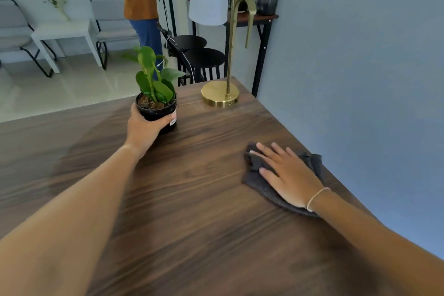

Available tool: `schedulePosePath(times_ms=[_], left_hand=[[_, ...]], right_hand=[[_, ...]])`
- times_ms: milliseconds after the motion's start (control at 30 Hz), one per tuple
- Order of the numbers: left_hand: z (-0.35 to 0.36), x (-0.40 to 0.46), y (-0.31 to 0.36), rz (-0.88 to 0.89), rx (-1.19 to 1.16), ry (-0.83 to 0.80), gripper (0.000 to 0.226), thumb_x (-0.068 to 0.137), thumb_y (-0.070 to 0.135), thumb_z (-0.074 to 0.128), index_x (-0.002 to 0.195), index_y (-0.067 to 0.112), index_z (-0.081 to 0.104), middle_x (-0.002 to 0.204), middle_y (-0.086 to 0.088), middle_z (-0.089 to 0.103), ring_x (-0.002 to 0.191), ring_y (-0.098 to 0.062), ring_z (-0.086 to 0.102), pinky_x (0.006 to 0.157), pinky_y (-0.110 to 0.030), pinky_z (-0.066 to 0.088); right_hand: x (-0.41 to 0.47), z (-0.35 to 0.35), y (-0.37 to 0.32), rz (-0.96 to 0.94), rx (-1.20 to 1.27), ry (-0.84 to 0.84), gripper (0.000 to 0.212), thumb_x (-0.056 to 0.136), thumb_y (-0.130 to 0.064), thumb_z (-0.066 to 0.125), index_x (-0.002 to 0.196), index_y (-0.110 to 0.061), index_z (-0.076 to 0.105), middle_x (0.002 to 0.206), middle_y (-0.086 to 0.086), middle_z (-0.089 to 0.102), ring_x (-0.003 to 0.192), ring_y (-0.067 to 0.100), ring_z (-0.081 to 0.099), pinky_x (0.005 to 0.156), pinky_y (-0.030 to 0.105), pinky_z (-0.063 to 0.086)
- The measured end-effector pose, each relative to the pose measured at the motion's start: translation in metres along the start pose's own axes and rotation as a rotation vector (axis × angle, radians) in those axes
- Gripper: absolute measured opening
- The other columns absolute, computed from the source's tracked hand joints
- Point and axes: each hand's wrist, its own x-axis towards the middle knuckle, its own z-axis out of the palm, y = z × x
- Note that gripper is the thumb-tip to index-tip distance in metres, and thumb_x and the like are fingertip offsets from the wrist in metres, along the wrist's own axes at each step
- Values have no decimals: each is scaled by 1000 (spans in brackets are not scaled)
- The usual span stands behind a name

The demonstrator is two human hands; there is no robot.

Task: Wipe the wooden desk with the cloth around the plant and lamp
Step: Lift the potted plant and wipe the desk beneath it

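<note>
Now left hand wrapped round plant pot; right hand flat, unclenched, pressing cloth on desk; lamp beyond pot; careless tug risks tipping soil

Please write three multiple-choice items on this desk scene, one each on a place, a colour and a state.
1. Where does the cloth lie?
A. By the wall-side edge of the desk
B. Under the lamp base
C. On the floor

2. What colour is the lamp base?
A. Black
B. Gold
C. White

3. What is the left hand doing?
A. Resting flat on the desk
B. Holding the cloth
C. Gripping the plant pot

Answers: 1 A, the right hand presses it flat beside the blue wall. 2 B, base and stem shine gold. 3 C, the fingers wrap the black pot.
</note>
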Motion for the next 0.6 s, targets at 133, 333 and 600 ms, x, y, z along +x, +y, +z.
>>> schedulePosePath(times_ms=[133, 333, 600], left_hand=[[6, 17, -5, 11, -26, -23, 95, 51, 51, 85, 131, 27, 39, 120, 12, 52, 109, -9, 49, 89, -22, 37], [11, 25, -1, 15, 73, -61, 89, 56, 51, 82, 130, 24, 41, 129, 5, 54, 114, -12, 49, 95, -27, 38], [7, -2, 20, -80, 741, 58, 80, 66, 81, 46, 72, 2, 61, 97, -21, 61, 102, -37, 51, 80, -40, 44]], right_hand=[[64, -2, 25, 271, -81, 21, 49, 98, -42, 16, 146, -32, 12, 157, -9, 7, 144, 21, 5, 116, 38, 2], [78, 4, 26, 261, -57, 24, 50, 97, -45, 15, 145, -36, 9, 157, -9, 5, 144, 22, 2, 115, 37, -2], [86, 4, 32, 228, -40, 43, 50, 97, -45, 16, 145, -35, 12, 157, -9, 7, 144, 21, 3, 115, 38, 0]])
